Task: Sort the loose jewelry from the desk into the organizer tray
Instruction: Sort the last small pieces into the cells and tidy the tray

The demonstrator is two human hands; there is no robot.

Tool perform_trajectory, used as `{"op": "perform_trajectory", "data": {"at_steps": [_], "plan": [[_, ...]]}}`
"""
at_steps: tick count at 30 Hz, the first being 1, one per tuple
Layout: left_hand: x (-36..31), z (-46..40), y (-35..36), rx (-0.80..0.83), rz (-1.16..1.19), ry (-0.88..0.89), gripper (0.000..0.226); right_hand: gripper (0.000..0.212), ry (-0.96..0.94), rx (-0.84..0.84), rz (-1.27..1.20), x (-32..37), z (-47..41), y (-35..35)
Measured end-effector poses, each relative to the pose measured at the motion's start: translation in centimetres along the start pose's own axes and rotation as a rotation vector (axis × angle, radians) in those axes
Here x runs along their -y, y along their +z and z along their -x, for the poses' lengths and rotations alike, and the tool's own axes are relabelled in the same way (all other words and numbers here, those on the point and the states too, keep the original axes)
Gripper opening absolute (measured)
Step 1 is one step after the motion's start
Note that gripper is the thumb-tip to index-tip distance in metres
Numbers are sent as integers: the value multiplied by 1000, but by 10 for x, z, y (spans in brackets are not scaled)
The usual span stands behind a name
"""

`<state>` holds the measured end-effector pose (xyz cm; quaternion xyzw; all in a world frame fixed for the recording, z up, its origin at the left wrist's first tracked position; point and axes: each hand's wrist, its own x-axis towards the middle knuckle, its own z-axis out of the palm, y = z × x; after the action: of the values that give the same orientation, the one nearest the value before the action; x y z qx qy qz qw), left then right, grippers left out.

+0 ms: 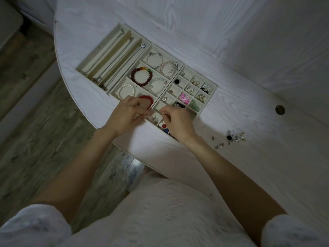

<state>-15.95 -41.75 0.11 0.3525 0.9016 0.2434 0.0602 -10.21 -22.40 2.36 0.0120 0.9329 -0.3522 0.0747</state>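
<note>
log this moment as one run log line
step: sorting | both hands over organizer tray | holding: unclear | loose jewelry left on desk

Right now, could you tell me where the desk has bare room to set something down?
Bare desk lies beyond the organizer tray, up to the wall, and nearer the person, below the loose jewelry. It is crowded where both hands, left hand and right hand, work over the tray's near corner.

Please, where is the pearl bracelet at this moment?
In the head view, the pearl bracelet lies in a tray compartment left of centre, just beyond the left hand, beside the red bead bracelet.
</note>
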Motion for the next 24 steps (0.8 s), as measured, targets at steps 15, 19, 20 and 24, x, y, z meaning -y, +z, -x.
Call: {"op": "perform_trajectory", "data": {"at_steps": [15,19,20,24], "plan": [[-18,10,-5,47,-369,89,26,14,-248,-51,361,-1,10,15],[-18,12,-4,38,-377,89,31,18,-265,-40,411,-1,2,16],[-18,13,-4,22,-370,93,30,19,-279,-40,435,-3,1,16],[-18,15,1,-34,-383,126,19,16,-317,-76,443,-8,0,14]]}}
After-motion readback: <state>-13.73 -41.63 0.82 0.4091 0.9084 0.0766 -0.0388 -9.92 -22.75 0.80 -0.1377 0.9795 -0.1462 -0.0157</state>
